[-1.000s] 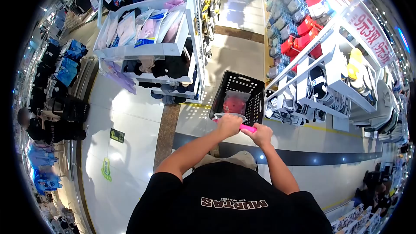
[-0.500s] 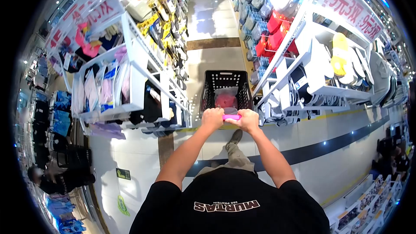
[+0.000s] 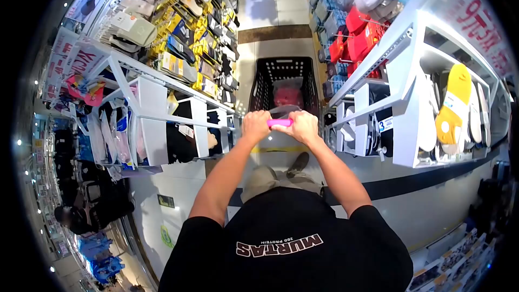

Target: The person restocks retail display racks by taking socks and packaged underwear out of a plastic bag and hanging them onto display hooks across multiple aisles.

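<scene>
Both my hands are wrapped round the pink handle (image 3: 279, 123) of a black shopping basket cart. My left hand (image 3: 255, 125) grips its left end, and my right hand (image 3: 303, 127) grips its right end, thumb lying along the pink part. Just ahead of my hands is the black perforated basket (image 3: 259, 84). Inside it lies a clear plastic bag with something red or pink (image 3: 287, 96), whose kind I cannot make out.
Hanging packs of socks (image 3: 186, 38) line the aisle's left side. Red packs (image 3: 359, 35) hang on the right. White display bins (image 3: 405, 113) with a yellow sock (image 3: 453, 108) stand close on the right, and another white bin (image 3: 152, 140) on the left. A person (image 3: 89, 200) is at the lower left.
I have moved forward with the basket cart into the aisle, so the racks on both sides are closer. Both hands keep their hold on the handle.
</scene>
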`<state>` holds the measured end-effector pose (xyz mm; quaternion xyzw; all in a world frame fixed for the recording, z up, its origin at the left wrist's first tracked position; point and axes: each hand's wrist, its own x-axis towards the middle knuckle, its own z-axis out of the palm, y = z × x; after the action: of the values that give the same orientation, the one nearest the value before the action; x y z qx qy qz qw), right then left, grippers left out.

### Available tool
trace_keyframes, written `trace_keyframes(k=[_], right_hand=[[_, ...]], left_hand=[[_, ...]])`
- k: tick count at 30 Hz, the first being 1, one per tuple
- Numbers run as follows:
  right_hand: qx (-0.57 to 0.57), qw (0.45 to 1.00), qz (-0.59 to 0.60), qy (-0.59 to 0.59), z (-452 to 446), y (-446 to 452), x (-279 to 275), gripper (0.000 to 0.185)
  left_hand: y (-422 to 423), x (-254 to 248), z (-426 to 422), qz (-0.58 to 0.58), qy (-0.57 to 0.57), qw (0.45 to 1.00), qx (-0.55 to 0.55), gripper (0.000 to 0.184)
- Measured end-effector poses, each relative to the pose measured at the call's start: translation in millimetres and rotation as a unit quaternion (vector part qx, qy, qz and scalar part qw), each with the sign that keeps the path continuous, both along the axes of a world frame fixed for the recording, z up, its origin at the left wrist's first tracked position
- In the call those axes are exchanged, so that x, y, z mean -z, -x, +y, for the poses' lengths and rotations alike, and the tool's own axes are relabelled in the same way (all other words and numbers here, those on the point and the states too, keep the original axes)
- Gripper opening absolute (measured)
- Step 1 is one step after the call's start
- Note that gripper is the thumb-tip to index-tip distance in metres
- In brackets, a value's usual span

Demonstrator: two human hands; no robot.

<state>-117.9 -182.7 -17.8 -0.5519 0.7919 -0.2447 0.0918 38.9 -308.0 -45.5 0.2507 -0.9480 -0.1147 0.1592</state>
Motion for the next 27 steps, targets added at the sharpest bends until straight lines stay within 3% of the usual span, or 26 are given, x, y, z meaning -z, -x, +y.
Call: trace_keyframes(k=[17,23,27], right_hand=[[-0.01,1.0,0.023,0.0,-147,108,10,0.067],[-0.04,0.995,0.086,0.04,-204,147,11,0.057],[-0.011,0.996,0.047,0.07,-241,174,8,0.056]], left_hand=[[105,11,-144,0.053,-0.041,0.998,0.001,0.01],[140,-2,-205,0.036,-0.107,0.993,0.043,0.016],[165,-3,-243,0.019,-0.124,0.99,0.058,0.023]])
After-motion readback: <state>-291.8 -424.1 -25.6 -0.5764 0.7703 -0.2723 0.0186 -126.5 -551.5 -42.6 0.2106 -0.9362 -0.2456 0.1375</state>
